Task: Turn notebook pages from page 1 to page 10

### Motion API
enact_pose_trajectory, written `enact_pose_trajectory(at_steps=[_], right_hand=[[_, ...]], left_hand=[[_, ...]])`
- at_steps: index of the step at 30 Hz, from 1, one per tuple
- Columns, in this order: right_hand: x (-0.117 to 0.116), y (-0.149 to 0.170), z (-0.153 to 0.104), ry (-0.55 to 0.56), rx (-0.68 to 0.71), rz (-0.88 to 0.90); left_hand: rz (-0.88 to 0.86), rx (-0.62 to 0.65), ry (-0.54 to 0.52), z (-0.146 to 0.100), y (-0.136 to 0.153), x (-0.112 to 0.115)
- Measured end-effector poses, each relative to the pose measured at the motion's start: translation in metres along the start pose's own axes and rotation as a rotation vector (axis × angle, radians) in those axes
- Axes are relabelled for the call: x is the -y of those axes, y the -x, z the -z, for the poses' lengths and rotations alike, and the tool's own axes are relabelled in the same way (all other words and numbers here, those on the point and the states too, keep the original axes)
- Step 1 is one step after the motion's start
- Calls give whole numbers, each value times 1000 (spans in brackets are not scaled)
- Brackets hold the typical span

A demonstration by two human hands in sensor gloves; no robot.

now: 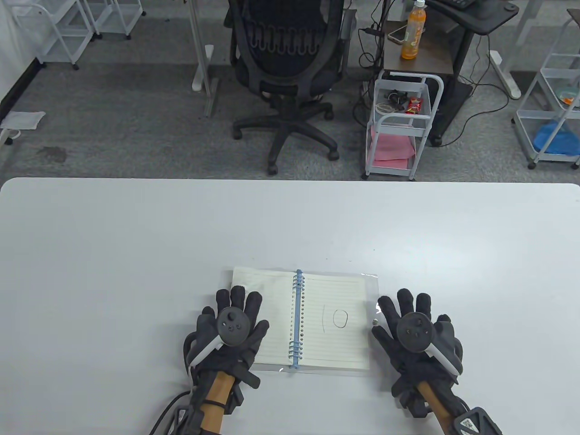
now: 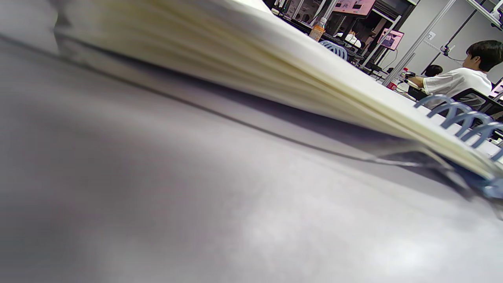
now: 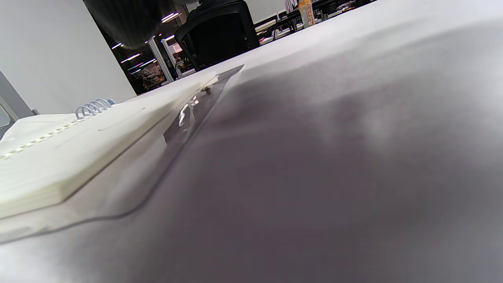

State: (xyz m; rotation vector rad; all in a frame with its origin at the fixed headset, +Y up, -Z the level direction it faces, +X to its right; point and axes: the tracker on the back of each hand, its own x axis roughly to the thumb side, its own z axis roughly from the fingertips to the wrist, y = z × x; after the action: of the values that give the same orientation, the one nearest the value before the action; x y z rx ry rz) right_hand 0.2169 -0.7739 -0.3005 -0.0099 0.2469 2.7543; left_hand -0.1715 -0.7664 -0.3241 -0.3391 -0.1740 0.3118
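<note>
A spiral notebook (image 1: 333,317) with blue rings lies open on the white table (image 1: 136,253), near its front edge. Its right page carries a handwritten "10". My left hand (image 1: 231,331) rests flat with fingers spread on the left page's lower left part. My right hand (image 1: 414,333) lies flat with fingers spread on the table just right of the notebook's clear cover edge (image 1: 374,294), holding nothing. The left wrist view shows the stacked page edges (image 2: 251,67) and rings (image 2: 459,118) up close. The right wrist view shows the page stack (image 3: 67,153) and clear cover (image 3: 196,110).
Beyond the table's far edge stand a black office chair (image 1: 290,68), a small white cart (image 1: 401,127) with pink cloth, and a side table with an orange bottle (image 1: 413,31). White racks (image 1: 553,99) stand at the far right.
</note>
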Motion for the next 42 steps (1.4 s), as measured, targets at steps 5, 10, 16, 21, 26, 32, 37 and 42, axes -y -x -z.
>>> enact_pose_trajectory(at_steps=[5, 10, 16, 21, 26, 32, 37, 42], right_hand=[[0, 0, 0, 2, -2, 0], [0, 0, 0, 0, -3, 0], [-1, 0, 0, 0, -4, -1], [-1, 0, 0, -1, -5, -1], [-1, 0, 0, -3, -4, -3], [-1, 0, 1, -3, -7, 0], [-2, 0, 1, -6, -7, -3], [-2, 0, 1, -8, -8, -5]], left_hand=[[10, -3, 1, 0, 0, 0], [7, -4, -2, 0, 0, -1], [7, -4, -2, 0, 0, 0], [7, -4, -1, 0, 0, 0], [6, -5, -1, 0, 0, 0], [10, -5, -1, 0, 0, 0], [8, -5, -1, 0, 0, 0], [6, -5, -1, 0, 0, 0]])
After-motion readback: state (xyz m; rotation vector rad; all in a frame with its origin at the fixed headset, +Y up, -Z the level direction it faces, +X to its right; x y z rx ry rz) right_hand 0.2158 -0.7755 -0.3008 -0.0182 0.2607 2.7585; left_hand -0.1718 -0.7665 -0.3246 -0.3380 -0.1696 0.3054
